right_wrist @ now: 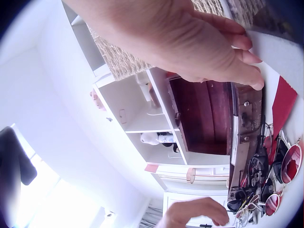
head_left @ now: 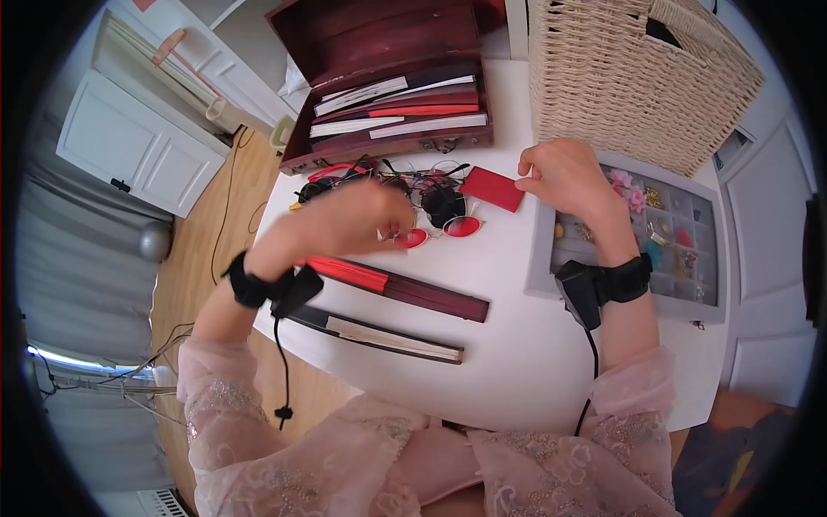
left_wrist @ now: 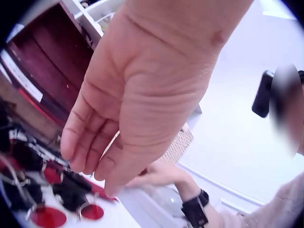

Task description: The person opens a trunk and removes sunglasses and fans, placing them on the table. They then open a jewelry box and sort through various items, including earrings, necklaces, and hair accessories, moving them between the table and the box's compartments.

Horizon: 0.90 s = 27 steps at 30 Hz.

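My left hand (head_left: 362, 215), blurred in the head view, hovers over the near-left part of a pile of sunglasses (head_left: 444, 207). In the left wrist view its fingers are loosely bent, with nothing between them. My right hand (head_left: 564, 177) is at the right end of a flat red card or booklet (head_left: 493, 189), its fingertips close by the edge. The right wrist view shows these fingers (right_wrist: 247, 57) loosely bent and holding nothing. Red round lenses (head_left: 463, 226) lie at the near side of the pile.
Behind the pile stands an open dark-red case (head_left: 388, 146) filled with books. A red-and-maroon book (head_left: 431, 297) and a black book (head_left: 388, 339) lie nearer on the white table (head_left: 517, 362). At right are a grey compartment box (head_left: 543, 250) of jewellery and a woven basket (head_left: 629, 86).
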### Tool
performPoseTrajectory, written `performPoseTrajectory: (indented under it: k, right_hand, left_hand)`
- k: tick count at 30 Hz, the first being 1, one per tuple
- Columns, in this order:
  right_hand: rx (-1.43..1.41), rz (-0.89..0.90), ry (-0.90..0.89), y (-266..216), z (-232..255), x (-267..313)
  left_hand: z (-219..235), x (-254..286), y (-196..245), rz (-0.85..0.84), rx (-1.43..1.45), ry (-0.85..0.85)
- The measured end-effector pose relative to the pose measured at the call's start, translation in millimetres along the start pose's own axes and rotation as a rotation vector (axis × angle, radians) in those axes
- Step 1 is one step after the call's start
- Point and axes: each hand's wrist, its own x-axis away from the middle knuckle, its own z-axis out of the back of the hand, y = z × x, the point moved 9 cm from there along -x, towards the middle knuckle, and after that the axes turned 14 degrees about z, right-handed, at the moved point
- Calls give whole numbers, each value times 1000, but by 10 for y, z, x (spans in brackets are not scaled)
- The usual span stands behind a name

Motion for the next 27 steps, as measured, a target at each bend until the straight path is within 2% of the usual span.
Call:
performPoseTrajectory:
  k: [2,4,5,7,11,14,20,24,27]
  right_hand:
    - [2,5,10,-9,2,5]
    - [10,-11,-3,-5,4,8]
    - [15,-11,3,-4,10,11]
    - [12,-7,1,2,-3,10]
    - [5,3,15,-3,3,12]
    - [2,-18,-2,2,-1,11]
    - [-1,-12,8,4,-10,14]
    - [-53,-35,20,-6,23,20]
    - [-51,-42,8,6,8,15]
  left_hand:
    - [-356,169,-48,28,-16,-129]
    - [-582,289,-103,-1,-166,-106]
    - [-630,322,-100,-2,-172,-102]
    - [-725,359,-247,155,-274,-124]
    - [-780,405,-269,86,-321,6]
    - [-853,414,-336,110,-321,-30]
    - [-791,468,-176,14,-227,-32]
    - [-450,464,26,72,-165,-92]
    - [43,437,79,60,-146,98]
